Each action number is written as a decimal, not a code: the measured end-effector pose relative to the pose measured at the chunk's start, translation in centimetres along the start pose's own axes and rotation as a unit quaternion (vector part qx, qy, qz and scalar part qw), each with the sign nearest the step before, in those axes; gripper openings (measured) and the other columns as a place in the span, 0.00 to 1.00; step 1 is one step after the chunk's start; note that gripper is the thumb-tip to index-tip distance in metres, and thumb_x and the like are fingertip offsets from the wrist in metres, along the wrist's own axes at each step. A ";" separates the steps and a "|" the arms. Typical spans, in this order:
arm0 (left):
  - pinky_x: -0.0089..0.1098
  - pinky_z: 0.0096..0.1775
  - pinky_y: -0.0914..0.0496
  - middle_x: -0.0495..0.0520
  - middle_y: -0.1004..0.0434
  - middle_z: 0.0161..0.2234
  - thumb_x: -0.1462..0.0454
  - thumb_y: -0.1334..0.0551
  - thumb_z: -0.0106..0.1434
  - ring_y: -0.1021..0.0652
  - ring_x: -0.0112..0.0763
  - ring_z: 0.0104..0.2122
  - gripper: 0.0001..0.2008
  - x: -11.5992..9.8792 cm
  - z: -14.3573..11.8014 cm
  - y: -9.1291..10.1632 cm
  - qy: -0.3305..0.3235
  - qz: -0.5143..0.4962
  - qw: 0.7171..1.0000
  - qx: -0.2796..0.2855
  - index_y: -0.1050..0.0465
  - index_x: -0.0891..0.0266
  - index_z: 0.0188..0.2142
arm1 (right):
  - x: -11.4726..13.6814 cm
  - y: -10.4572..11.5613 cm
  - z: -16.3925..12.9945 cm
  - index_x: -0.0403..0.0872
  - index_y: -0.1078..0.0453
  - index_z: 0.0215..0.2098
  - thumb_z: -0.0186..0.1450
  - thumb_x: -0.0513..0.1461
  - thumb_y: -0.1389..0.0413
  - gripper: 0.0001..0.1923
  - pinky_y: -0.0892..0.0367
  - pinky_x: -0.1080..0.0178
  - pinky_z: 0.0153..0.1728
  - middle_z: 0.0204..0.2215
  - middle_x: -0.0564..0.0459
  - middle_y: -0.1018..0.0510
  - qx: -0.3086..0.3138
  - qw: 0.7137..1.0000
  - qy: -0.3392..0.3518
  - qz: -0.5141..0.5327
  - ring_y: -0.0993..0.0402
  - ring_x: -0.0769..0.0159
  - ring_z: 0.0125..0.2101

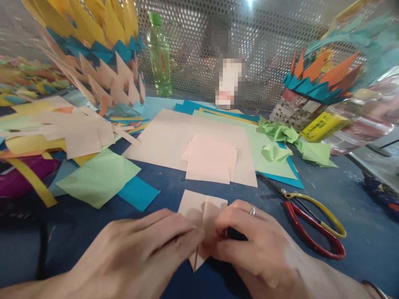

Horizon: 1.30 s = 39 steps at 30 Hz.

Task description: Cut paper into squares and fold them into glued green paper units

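Down at the near edge of the bench (358,216), dead centre, both hands were on one small pale pink paper piece (201,207), and it lay right between them, fingertips meeting over its lower half. Its fold line ran straight away from the person, from a point near the bench edge up to the squared top that showed beyond the knuckles. The left hand (146,245) came in from the left with fingers nearly closed, thumb and forefinger pinched on the crease. The right hand (258,245), a ring on one finger, was curled and closed on the right flap, pressing it down. Neither hand was nearer; they shared it evenly. Just right of the right hand lay scissors (314,220) with red and yellow handles, blades pointing toward the middle of the bench. Straight beyond the hands sat a stack of pink squares (210,160) on larger pink sheets. Loose green paper (99,176) lay toward the left, a crumpled green paper heap (280,135) toward the right. Far along the back edge stood a green bottle (159,54), with a spiky paper model (93,45) in the far left corner.
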<state>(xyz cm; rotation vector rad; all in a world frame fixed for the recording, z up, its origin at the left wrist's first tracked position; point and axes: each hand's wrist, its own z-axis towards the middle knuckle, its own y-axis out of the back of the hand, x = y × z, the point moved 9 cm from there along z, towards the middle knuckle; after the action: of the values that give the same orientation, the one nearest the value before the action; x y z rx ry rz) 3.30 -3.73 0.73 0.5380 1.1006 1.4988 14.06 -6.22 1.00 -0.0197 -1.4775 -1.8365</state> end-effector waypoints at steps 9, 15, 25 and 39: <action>0.25 0.38 0.29 0.50 0.28 0.38 0.72 0.48 0.67 0.26 0.26 0.38 0.11 2.2 1.6 -1.3 0.120 -0.155 0.978 0.068 0.29 0.59 0.35 | 0.5 -0.4 -0.2 0.50 0.23 0.35 0.70 0.32 0.55 0.19 0.30 0.65 0.34 0.32 0.52 0.24 0.049 0.998 0.037 -0.034 0.29 0.68 0.32; 0.28 0.37 0.33 0.48 0.32 0.36 0.74 0.46 0.65 0.30 0.27 0.36 0.08 2.6 1.4 -2.3 0.146 -0.184 0.965 0.118 0.33 0.60 0.34 | 1.3 -0.7 -0.3 0.50 0.24 0.42 0.71 0.36 0.50 0.12 0.30 0.65 0.37 0.34 0.54 0.22 0.063 0.994 0.074 -0.045 0.28 0.68 0.34; 0.30 0.36 0.38 0.47 0.33 0.32 0.76 0.49 0.63 0.32 0.28 0.33 0.11 2.3 1.6 -2.5 0.118 -0.168 0.970 0.127 0.36 0.61 0.30 | 1.2 -1.8 -0.7 0.50 0.26 0.44 0.71 0.37 0.49 0.09 0.31 0.66 0.39 0.34 0.56 0.24 0.089 0.991 0.088 -0.036 0.28 0.69 0.36; 0.32 0.36 0.38 0.49 0.34 0.31 0.76 0.51 0.63 0.34 0.30 0.33 0.12 1.8 1.5 -2.6 0.096 -0.142 0.979 0.115 0.37 0.61 0.30 | 1.4 -1.4 -0.6 0.47 0.26 0.42 0.72 0.36 0.52 0.11 0.31 0.66 0.42 0.36 0.53 0.23 0.094 0.990 0.106 -0.011 0.27 0.68 0.38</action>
<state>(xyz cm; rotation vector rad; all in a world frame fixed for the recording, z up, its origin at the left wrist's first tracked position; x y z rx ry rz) 5.41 -1.73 -1.22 0.3799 1.4488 1.1992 12.58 -7.46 0.25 0.2766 -1.4961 -1.6521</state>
